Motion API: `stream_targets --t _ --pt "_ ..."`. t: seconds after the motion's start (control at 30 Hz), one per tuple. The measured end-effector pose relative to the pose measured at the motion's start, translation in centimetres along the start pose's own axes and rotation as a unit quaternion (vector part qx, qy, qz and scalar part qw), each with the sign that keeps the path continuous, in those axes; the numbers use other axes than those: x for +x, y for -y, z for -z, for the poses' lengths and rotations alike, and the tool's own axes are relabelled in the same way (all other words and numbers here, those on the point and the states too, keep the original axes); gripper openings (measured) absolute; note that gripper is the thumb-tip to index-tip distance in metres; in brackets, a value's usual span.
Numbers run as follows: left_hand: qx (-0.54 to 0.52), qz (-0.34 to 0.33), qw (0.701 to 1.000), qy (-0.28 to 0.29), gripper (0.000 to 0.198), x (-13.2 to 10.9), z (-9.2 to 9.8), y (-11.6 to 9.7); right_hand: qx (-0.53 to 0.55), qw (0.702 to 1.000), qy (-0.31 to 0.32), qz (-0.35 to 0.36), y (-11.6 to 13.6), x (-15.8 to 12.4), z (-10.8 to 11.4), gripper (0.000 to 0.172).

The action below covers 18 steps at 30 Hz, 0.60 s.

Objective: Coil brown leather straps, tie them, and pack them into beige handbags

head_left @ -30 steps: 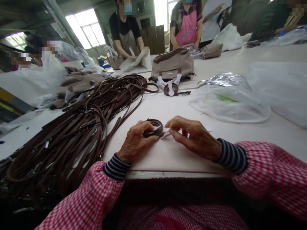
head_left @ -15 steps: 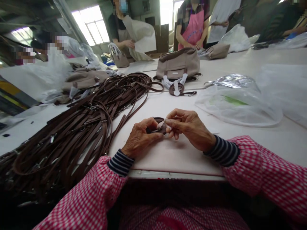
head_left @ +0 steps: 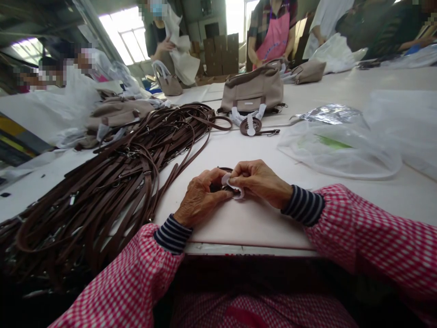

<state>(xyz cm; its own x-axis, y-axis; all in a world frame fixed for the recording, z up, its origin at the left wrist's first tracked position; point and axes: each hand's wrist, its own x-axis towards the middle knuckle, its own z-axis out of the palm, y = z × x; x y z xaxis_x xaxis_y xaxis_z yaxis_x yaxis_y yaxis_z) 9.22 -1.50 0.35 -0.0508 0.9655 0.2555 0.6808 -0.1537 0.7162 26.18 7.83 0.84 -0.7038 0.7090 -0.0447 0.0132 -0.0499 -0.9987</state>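
My left hand is closed around the near left side of a coiled brown bag strap on the white table. Between thumb and fingers, my right hand pinches a white notched tie strip that loops over the coil. Much of the coil is hidden behind my fingers. Farther back lies another coiled strap, bound with the same kind of white strip, its buckle end pointing right. Just behind it a taupe handbag stands with white-wrapped handles.
To the left spreads a large heap of loose brown straps with metal clips. Clear plastic bags lie to the right. More taupe bags rest at the back left. Several people stand across the table.
My right hand has shifted slightly left and down, and the white strip now curves over the strap coil. Across the table, a person's white sheet has swung left and folded.
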Motion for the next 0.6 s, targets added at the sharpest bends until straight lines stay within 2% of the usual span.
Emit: stream_targets --t 0.17,0.27,0.47,0.6 --pt "-0.005 -0.018 1.0 0.001 0.023 -0.02 0.0 -0.02 -0.011 1.0 0.02 -0.005 0.88 0.26 0.02 0.04" --pt "0.0 -0.024 1.0 0.002 0.021 -0.04 0.02 -0.01 -0.014 0.999 0.032 -0.014 1.08 0.3 0.04 0.043" --pt "0.014 -0.023 1.0 -0.003 0.025 -0.04 -0.08 0.11 0.004 1.0 0.012 0.0 0.33 -0.06 -0.04 0.04" --pt "0.0 -0.014 1.0 0.001 0.029 -0.21 -0.11 0.07 0.001 1.0 0.01 -0.001 0.43 -0.32 -0.11 0.029"
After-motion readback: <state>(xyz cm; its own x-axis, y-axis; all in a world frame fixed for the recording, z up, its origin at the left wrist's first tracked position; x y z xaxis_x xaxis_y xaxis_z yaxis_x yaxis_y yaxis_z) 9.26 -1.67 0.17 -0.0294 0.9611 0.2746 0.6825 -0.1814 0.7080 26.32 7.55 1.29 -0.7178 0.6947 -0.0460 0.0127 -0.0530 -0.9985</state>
